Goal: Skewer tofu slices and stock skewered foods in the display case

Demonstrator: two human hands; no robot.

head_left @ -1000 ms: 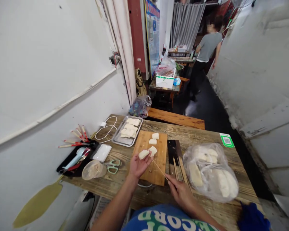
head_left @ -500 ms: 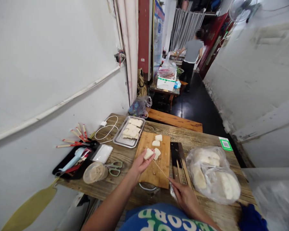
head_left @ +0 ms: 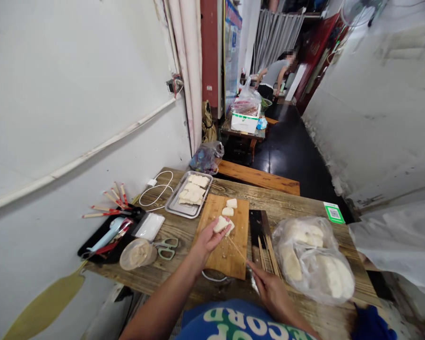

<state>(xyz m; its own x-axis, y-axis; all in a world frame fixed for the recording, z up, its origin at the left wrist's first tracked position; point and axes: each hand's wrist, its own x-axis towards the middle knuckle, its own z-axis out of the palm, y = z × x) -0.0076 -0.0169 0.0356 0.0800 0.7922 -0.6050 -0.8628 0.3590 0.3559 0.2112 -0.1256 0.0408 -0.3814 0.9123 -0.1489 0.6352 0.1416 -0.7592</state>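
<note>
Two hands: you are working both over the cutting board (head_left: 224,241), on the wooden table (head_left: 304,200).
Left hand (head_left: 208,240): you are pinching a white slice (head_left: 220,224) between thumb and fingertips, just above the board.
Right hand (head_left: 269,287): you are gripping the near end of a bamboo skewer (head_left: 236,247), its tip pointing at the slice.
Puncture risk: your left fingertips are sitting close to the skewer's line; a slip is likely sending the tip into them.
Breakage risk: the slice looks soft; off-centre entry may be splitting it.
Blade risk: the cleaver (head_left: 258,225) is lying just beside the board, next to the spare skewers (head_left: 269,252) near your right hand.
Bag risk: the plastic bag (head_left: 313,259) is lying close to your right forearm; a snag could be dragging it.
</note>
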